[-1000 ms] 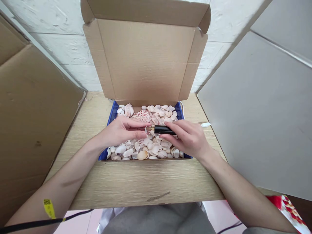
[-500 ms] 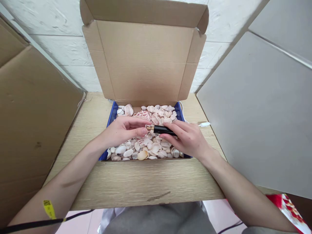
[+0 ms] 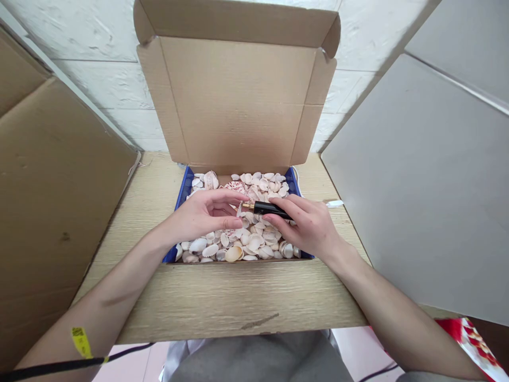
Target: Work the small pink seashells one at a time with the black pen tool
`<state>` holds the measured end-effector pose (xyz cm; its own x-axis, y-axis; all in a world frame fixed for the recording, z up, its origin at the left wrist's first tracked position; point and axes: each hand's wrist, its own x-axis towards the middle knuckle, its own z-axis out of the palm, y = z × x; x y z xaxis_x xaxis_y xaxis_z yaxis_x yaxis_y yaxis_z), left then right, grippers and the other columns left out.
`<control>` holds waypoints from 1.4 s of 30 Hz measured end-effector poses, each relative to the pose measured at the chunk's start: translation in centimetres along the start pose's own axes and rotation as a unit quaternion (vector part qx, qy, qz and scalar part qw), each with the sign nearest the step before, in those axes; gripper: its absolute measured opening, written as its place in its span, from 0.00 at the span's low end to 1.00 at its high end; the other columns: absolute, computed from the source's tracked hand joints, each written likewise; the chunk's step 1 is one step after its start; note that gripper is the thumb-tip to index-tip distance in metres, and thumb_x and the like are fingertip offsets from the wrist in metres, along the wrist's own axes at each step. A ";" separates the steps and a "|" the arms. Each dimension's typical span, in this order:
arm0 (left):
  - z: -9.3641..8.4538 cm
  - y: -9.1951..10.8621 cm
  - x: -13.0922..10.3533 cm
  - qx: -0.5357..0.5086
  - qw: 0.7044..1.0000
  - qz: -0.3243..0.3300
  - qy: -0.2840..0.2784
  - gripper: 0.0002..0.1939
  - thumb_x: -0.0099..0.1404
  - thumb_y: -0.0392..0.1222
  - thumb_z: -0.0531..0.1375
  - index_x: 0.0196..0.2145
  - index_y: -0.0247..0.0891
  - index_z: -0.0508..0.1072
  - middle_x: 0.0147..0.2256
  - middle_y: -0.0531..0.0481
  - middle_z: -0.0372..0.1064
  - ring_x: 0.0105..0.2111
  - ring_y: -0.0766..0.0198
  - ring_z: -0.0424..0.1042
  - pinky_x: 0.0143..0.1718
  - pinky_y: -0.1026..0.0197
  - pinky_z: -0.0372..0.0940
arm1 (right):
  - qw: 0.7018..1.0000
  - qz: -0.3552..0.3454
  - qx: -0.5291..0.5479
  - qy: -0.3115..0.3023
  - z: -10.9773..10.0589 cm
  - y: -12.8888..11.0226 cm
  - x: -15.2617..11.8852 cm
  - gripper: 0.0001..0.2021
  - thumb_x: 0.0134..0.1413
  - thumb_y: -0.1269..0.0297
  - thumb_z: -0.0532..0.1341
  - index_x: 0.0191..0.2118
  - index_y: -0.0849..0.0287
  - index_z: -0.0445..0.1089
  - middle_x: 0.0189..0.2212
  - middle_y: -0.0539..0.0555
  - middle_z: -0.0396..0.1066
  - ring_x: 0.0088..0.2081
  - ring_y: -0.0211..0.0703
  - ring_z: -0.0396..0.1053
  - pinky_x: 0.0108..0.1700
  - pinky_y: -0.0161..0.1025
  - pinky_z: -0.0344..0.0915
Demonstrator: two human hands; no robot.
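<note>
My right hand (image 3: pixel 308 220) is wrapped round a black mini drill (image 3: pixel 272 209), its brass-coloured chuck pointing left. Just off the chuck's tip, a small pale seashell (image 3: pixel 239 208) is seen nearly edge-on. My left hand (image 3: pixel 202 215) has it between the thumb below and the fingertips above; the exact contact is hard to make out. Beneath both hands lies an open cardboard box with blue sides (image 3: pixel 294 183), filled with many white and cream seashells (image 3: pixel 254 241). A yellowish shell (image 3: pixel 233 254) lies near its front edge, and red-patterned shells (image 3: pixel 236 187) lie farther back.
The box's raised lid (image 3: pixel 242 101) leans toward the white wall (image 3: pixel 107 85). A cardboard panel (image 3: pixel 59 201) stands left and a grey panel (image 3: pixel 421 185) right. A white cable end (image 3: pixel 334 203) rests on the wooden table (image 3: pixel 207 302). A black cable (image 3: pixel 123 352) crosses by my left forearm.
My left thumb has moved down, away from the fingers, so the shell between them shows more. My right hand and the drill have shifted slightly right.
</note>
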<state>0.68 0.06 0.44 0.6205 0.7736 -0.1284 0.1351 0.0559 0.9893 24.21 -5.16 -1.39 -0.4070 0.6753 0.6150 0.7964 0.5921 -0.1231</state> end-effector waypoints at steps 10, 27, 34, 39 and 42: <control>0.0 0.5 -0.1 0.045 0.996 -0.025 0.068 0.22 0.54 0.50 0.68 0.44 0.35 0.76 0.40 0.45 0.76 0.36 0.59 0.75 0.36 0.60 0.72 | 1.000 0.012 0.004 0.002 0.1 -0.1 0.0 0.13 0.62 0.56 0.58 0.41 0.61 0.71 0.30 0.53 0.75 0.28 0.36 0.70 0.28 0.33 0.62; 0.1 0.4 -0.1 0.011 0.998 -0.013 0.066 0.21 0.55 0.50 0.68 0.43 0.37 0.77 0.45 0.44 0.76 0.43 0.55 0.76 0.42 0.56 0.73 | 1.000 -0.017 0.003 -0.004 0.0 0.1 0.0 0.12 0.62 0.57 0.58 0.42 0.62 0.69 0.28 0.51 0.73 0.27 0.35 0.68 0.27 0.33 0.60; -0.1 0.5 0.0 0.034 0.997 -0.035 0.062 0.22 0.54 0.50 0.68 0.44 0.35 0.78 0.37 0.45 0.79 0.37 0.58 0.77 0.37 0.60 0.72 | 1.000 -0.016 0.013 -0.021 0.0 0.2 -0.1 0.12 0.62 0.57 0.58 0.41 0.61 0.70 0.28 0.52 0.73 0.27 0.35 0.68 0.26 0.33 0.59; -0.3 0.0 0.0 0.015 0.998 -0.047 0.040 0.28 0.51 0.46 0.70 0.50 0.37 0.76 0.34 0.47 0.79 0.33 0.60 0.76 0.36 0.60 0.72 | 1.000 -0.012 0.012 -0.010 0.1 0.1 0.0 0.12 0.61 0.57 0.59 0.41 0.60 0.70 0.30 0.52 0.74 0.28 0.36 0.69 0.28 0.33 0.61; -0.1 0.0 0.0 0.020 0.997 -0.046 0.056 0.27 0.52 0.46 0.69 0.50 0.37 0.76 0.36 0.47 0.78 0.34 0.60 0.76 0.36 0.58 0.73 | 1.000 -0.007 0.013 -0.011 0.1 0.1 0.0 0.12 0.62 0.57 0.58 0.42 0.60 0.70 0.29 0.52 0.74 0.28 0.36 0.69 0.28 0.33 0.61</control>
<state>0.58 0.10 0.47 0.5147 0.8319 -0.2076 0.2189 0.1066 0.9699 24.26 -5.09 -1.50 -0.4289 0.6760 0.5992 0.7781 0.6134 -0.1351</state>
